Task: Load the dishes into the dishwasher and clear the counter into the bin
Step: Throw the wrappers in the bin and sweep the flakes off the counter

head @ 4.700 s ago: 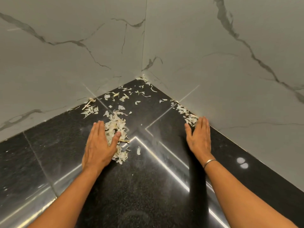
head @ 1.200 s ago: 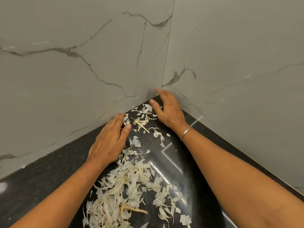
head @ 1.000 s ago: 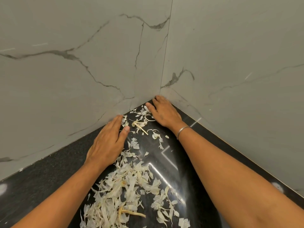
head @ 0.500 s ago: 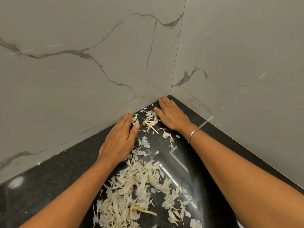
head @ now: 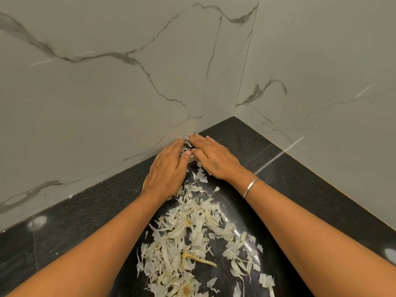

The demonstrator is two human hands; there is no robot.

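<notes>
Left hand (head: 165, 172) and right hand (head: 214, 161) lie flat, fingers straight, on the black surface (head: 289, 179), fingertips meeting by the marble wall (head: 107, 93). Garlic peels (head: 184, 243) lie strewn between the forearms.

- Left hand (head: 165, 172) and right hand (head: 214, 159) lie side by side on the black polished stone counter (head: 300, 179) at frame centre
- Pale papery peel scraps (head: 188, 243) spread below them, lower centre

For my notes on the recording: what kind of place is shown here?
Probably a kitchen counter corner: a polished black stone countertop, grey marble-veined wall panels meeting behind, and pale dry peel scraps lying on it.
</notes>
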